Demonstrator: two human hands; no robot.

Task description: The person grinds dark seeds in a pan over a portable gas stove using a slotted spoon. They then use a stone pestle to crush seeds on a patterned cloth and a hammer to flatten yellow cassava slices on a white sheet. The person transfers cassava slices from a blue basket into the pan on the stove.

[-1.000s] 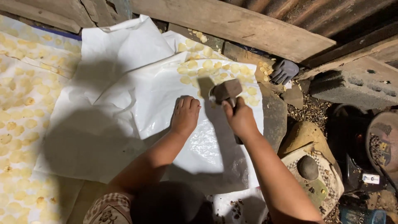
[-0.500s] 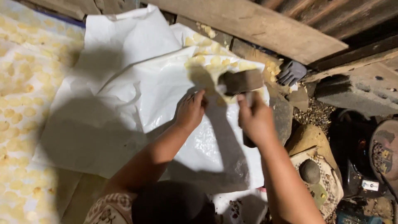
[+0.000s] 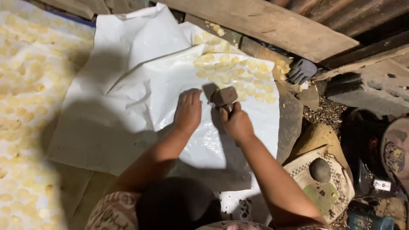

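Right hand: the right hand (image 3: pixel 237 122) is closed tight around the handle of a small mallet (image 3: pixel 224 96), whose dark head rests on the plastic sheet (image 3: pixel 140 85).
Left hand: the left hand (image 3: pixel 188 111) lies flat and open on the sheet, just beside the mallet, holding nothing.
Done: many flat yellow rounds (image 3: pixel 232 72) sit in rows on the far part of the sheet.
Left: the near and left parts of the sheet are bare, so I think there is much more to do.
Around: a dark glove (image 3: pixel 301 70) lies past the rounds, by a wooden plank (image 3: pixel 272 21).
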